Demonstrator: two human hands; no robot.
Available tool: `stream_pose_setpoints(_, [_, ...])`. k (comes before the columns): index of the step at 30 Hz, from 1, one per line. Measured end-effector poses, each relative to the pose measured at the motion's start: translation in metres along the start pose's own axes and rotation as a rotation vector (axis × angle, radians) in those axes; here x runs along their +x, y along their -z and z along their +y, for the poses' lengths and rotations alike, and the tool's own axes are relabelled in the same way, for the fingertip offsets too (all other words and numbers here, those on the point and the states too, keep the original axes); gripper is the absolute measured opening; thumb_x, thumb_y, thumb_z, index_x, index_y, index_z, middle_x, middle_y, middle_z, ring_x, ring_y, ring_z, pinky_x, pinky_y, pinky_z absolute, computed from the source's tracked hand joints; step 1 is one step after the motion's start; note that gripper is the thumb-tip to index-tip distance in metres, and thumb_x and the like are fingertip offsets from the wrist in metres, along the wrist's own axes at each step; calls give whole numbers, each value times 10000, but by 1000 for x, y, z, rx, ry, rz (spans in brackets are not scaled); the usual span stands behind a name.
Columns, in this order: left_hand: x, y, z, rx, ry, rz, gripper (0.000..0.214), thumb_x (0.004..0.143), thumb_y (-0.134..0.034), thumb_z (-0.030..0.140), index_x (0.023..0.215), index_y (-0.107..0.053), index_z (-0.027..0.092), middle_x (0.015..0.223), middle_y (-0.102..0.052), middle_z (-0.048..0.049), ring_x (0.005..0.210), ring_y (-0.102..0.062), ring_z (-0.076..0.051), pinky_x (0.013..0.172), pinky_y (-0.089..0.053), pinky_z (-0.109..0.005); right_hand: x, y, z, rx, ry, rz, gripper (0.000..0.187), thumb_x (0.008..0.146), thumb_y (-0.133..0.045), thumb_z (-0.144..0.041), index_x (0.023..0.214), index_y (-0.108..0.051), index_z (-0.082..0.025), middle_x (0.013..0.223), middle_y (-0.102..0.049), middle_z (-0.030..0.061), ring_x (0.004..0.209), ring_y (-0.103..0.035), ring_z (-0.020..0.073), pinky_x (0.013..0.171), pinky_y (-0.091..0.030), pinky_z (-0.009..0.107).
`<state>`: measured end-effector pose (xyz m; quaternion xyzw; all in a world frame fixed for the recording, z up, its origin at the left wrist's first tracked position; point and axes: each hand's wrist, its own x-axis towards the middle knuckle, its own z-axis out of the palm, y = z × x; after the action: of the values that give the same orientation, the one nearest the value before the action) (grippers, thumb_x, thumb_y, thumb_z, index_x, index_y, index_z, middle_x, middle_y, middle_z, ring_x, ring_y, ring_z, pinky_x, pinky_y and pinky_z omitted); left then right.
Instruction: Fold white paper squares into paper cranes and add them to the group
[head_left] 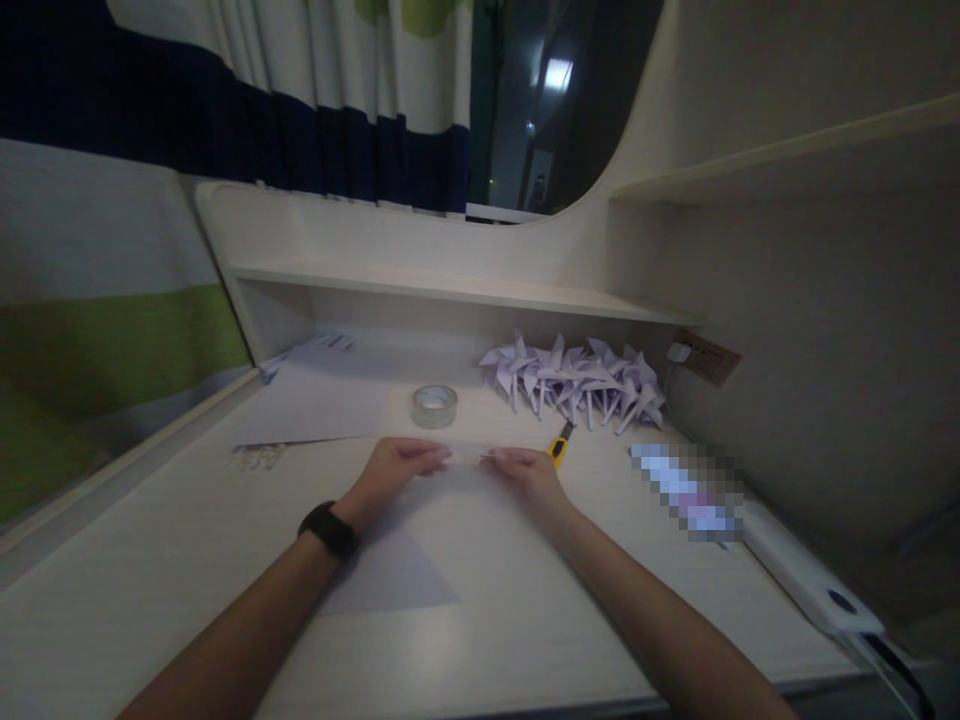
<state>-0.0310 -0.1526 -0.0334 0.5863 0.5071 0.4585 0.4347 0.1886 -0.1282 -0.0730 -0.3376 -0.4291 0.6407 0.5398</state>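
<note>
My left hand (401,460), with a black watch (330,530) on its wrist, has thumb and fingers pinched together. Facing it across a small gap, my right hand (529,472) is pinched in the same way. A thin pale strip (466,455) stretches faintly between the fingertips; whether it is paper or clear tape I cannot tell. Beneath the left forearm lies a white paper piece (397,575) with a pointed corner. A roll of clear tape (434,408) rests just beyond the hands. Beside the right hand is a yellow utility knife (559,447), blade out.
Several white paper pinwheels (574,380) are heaped at the back right. Paper sheets (322,395) lie at the back left, with small pale pieces (259,457) by their edge. A blurred-out object (686,495) and a white power strip (806,570) line the right side, below a shelf (465,290).
</note>
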Motion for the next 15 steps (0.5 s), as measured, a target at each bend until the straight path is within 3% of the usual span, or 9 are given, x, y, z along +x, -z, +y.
stream_pose_setpoints(10, [-4,-9,-5,-163,163,-18,347,653,-787,411,808,-746,103,814,-738,-145,755,-691,-244,653,-533,-313,0,-2,1,34,-89,146,293,506,-885,-266,680,-718,-101,654,-701,68,639,-673,181,682,-583,308])
stream_pose_setpoints(15, [-5,-6,2,-141,185,24,333,638,-795,380,799,-736,95,806,-735,-147,747,-694,-237,641,-540,-302,2,3,0,-156,-18,73,331,559,-841,-366,721,-712,-107,654,-703,67,581,-654,180,563,-544,298])
